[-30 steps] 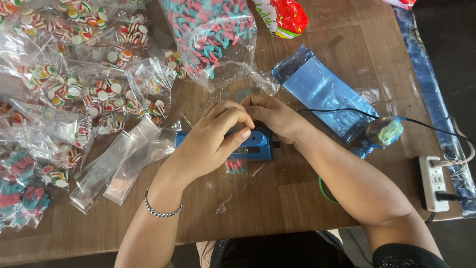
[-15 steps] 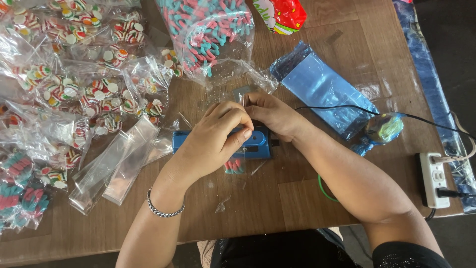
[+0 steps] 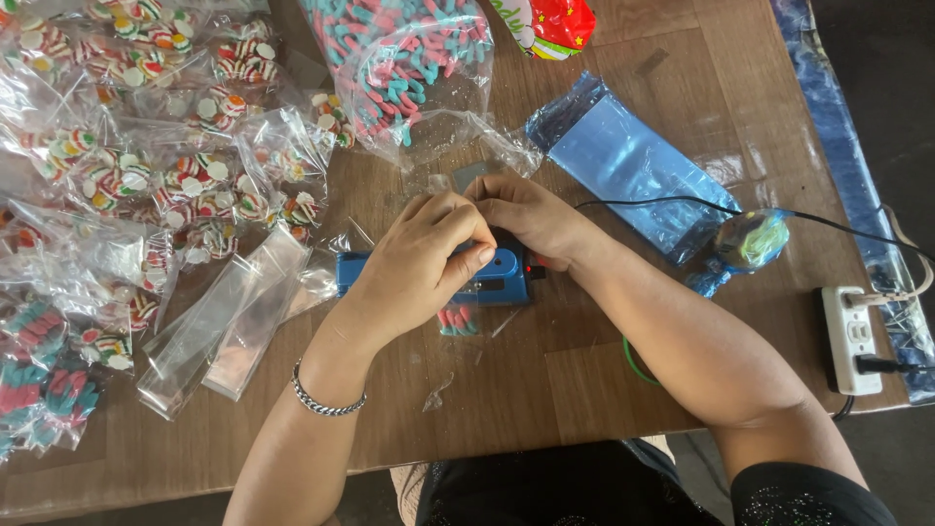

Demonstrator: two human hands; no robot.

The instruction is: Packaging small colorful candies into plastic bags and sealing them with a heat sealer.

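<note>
While both hands meet over the blue sealing device (image 3: 487,276) in the middle of the frame, one small clear bag (image 3: 458,319) with pink and teal candies is in work: its filled end shows just below the device, and its upper part is hidden under the hands. The left hand (image 3: 426,263) lies on top of the device, its fingers (image 3: 466,255) curled and pressed together downward on it. The right hand (image 3: 531,214) sits just behind, and its fingers seem to pinch a thin clear edge of plastic near the device, but I cannot tell exactly what they hold.

I judge the work is well advanced but not finished. On the left side of the frame many filled small bags (image 3: 127,185) of striped round candies already lie in a heap, and some with pink and teal candies (image 3: 39,380) are at the lower left. Still, a stack of empty clear sleeves (image 3: 229,317) waits just left of the device, and the big open bag of pink and teal candies (image 3: 404,58) at the upper middle is quite full. A blue plastic pack (image 3: 633,161) lies at the upper right of the counter (image 3: 584,390), and a power strip (image 3: 849,336) at the right edge.
</note>
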